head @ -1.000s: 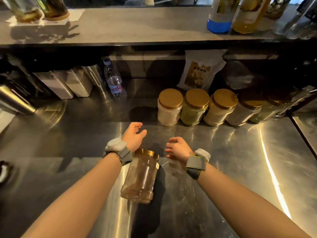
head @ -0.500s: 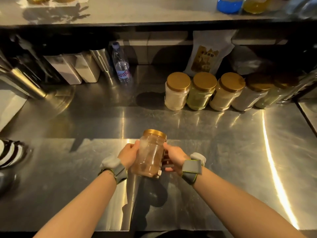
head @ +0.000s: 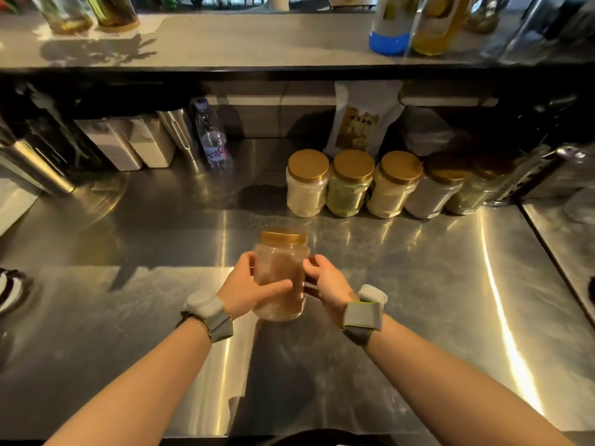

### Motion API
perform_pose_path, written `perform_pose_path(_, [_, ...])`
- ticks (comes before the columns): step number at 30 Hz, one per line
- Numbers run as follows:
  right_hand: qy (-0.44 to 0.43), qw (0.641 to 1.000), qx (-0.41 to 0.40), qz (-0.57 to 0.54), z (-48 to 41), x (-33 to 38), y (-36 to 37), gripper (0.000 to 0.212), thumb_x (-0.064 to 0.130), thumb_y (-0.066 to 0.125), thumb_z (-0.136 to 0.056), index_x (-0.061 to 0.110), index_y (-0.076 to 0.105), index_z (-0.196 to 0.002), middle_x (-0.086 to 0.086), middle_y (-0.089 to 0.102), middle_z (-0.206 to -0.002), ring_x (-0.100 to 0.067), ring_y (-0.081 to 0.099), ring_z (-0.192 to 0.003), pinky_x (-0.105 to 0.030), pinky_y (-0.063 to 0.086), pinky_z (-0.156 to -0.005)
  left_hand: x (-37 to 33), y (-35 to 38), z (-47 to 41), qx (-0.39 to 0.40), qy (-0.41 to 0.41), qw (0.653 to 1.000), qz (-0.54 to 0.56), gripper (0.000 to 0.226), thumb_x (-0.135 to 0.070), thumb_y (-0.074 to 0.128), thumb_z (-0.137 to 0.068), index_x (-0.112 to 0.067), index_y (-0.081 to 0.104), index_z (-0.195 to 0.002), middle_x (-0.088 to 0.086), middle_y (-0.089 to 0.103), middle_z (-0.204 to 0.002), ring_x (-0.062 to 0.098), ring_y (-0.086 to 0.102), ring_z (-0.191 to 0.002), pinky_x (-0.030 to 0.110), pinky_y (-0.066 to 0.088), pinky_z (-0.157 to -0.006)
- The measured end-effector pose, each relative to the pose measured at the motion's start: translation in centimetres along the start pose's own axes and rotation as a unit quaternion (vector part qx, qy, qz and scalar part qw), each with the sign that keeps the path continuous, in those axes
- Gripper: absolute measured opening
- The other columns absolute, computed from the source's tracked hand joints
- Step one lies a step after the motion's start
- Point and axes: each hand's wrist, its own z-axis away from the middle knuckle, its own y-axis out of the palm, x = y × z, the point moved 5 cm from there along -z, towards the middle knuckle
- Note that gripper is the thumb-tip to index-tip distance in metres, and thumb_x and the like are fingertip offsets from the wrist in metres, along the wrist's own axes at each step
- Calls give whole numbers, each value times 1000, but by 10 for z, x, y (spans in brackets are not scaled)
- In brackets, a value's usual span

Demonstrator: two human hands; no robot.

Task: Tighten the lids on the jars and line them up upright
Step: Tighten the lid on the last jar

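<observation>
A clear jar of brown powder [head: 279, 278] with a gold lid [head: 284, 237] is held above the steel counter [head: 418, 284], nearly upright. My left hand [head: 244, 291] grips its left side with the thumb across the front. From the right, my right hand [head: 325, 281] holds the jar with curled fingers. Behind it, several gold-lidded jars stand upright in a row: a white-filled jar [head: 306, 185], a green-filled jar [head: 350, 185], a beige-filled jar [head: 393, 186] and darker ones [head: 441, 188] further right.
A water bottle [head: 213, 136] and metal canisters [head: 128, 143] stand at the back left. A paper bag [head: 362, 120] leans behind the jar row. An upper shelf [head: 257, 43] holds bottles. A striped dish [head: 9, 291] sits at the left edge.
The brown jar lay on its side with both hands apart from it; both hands then took hold of it and lifted it nearly upright.
</observation>
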Motion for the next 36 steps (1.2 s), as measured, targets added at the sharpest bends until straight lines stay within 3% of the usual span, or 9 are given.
perform_pose_path(5, [-55,992,30,111,11,27,-33,34,25,43,-101,18,50,-134,-2,59,-130,-19,55,-118,-39,44,-103,-24,24,-13,25,39,999,8,102,-56,92,-37,-34,45,-126,-11,64,-116,15,63,-108,41,55,-91])
perform_pose_path(11, [-127,943,2,308,10,69,-75,60,17,49,-98,17,23,-153,-5,34,-154,-22,43,-134,-36,35,-112,-33,42,-21,-57,64,996,-27,113,-60,91,-30,-54,18,-115,-20,51,-114,6,56,-102,27,47,-87])
perform_pose_path(14, [-219,855,42,467,13,91,-83,82,17,62,-91,20,10,-155,-7,21,-159,-24,27,-144,-32,26,-115,-41,51,-27,-69,84,993,-45,112,-62,90,-29,-58,15,-112,-28,45,-110,-1,53,-97,13,45,-75])
perform_pose_path(17, [-255,768,78,583,10,99,-83,110,22,76,-79,44,-5,-150,-2,5,-162,-28,14,-148,-41,27,-116,-50,63,-34,-65,132,982,-120,108,-58,86,-34,-56,19,-119,-24,42,-113,5,52,-98,2,42,-55])
perform_pose_path(19, [-259,749,94,602,5,102,-82,122,24,83,-70,58,-9,-142,6,0,-161,-30,15,-147,-45,33,-111,-50,70,-40,-57,149,975,-154,88,-56,82,-48,-58,27,-117,-25,45,-114,5,54,-98,4,45,-56])
perform_pose_path(22, [-261,724,119,628,-2,102,-81,129,23,87,-64,63,-10,-139,7,3,-161,-31,17,-146,-49,36,-108,-51,74,-43,-82,135,954,-254,25,-64,55,-76,-64,44,-99,-4,54,-124,21,57,-106,40,60,-76])
perform_pose_path(26, [-252,706,141,647,-12,93,-81,122,20,86,-66,49,-1,-146,1,17,-159,-28,23,-144,-45,35,-109,-44,84,-41,-65,146,946,-282,73,-47,74,-74,-48,29,-132,-4,49,-131,19,53,-117,41,50,-98])
perform_pose_path(32, [-278,731,154,604,-14,95,-85,99,19,83,-65,36,23,-142,3,38,-145,-20,39,-132,-36,42,-103,-51,76,-52,-54,103,938,-327,95,-40,90,-51,-41,34,-128,-12,52,-111,10,54,-95,24,48,-88])
perform_pose_path(36, [-288,729,163,599,-12,93,-89,93,20,83,-66,37,28,-140,6,39,-143,-17,40,-131,-33,42,-103,-62,69,-50,8,122,928,-351,98,-53,84,-44,-39,33,-126,-12,57,-107,14,61,-92,33,56,-85])
